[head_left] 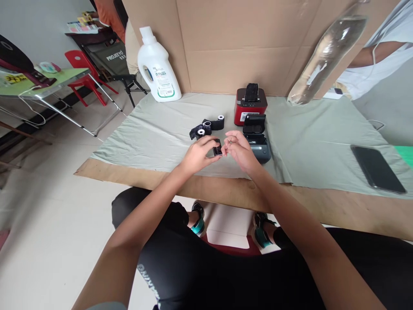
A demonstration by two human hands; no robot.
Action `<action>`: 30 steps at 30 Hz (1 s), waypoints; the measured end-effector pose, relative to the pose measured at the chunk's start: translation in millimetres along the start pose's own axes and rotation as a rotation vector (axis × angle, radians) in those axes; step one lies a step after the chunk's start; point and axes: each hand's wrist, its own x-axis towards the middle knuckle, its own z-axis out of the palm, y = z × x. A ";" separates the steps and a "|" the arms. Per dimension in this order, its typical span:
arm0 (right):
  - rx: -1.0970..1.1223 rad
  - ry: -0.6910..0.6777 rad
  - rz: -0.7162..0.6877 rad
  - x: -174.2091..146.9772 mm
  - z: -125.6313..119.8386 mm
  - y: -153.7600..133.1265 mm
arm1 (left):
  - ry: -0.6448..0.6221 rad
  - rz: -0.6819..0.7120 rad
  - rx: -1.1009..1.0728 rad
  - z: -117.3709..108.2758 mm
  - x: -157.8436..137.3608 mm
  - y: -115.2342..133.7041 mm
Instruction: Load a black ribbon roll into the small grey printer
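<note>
While a big cloth covers the counter, a white jug stands at the back. A red box sits behind an open black printer. Two black rolls lie beside it, untouched. Both hands meet just over the cloth. The left hand pinches a small black part. The right hand curls its fingers at that part. It is not in the printer yet.

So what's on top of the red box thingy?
A flat black piece stands on the lid of the red box-shaped printer. Brown cardboard stands behind. What is inside the printer cannot be seen.
</note>
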 end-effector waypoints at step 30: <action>-1.292 0.012 0.101 92.4 -4.3 14.2 | 0.092 -0.829 -0.356 -83.6 6.4 -28.0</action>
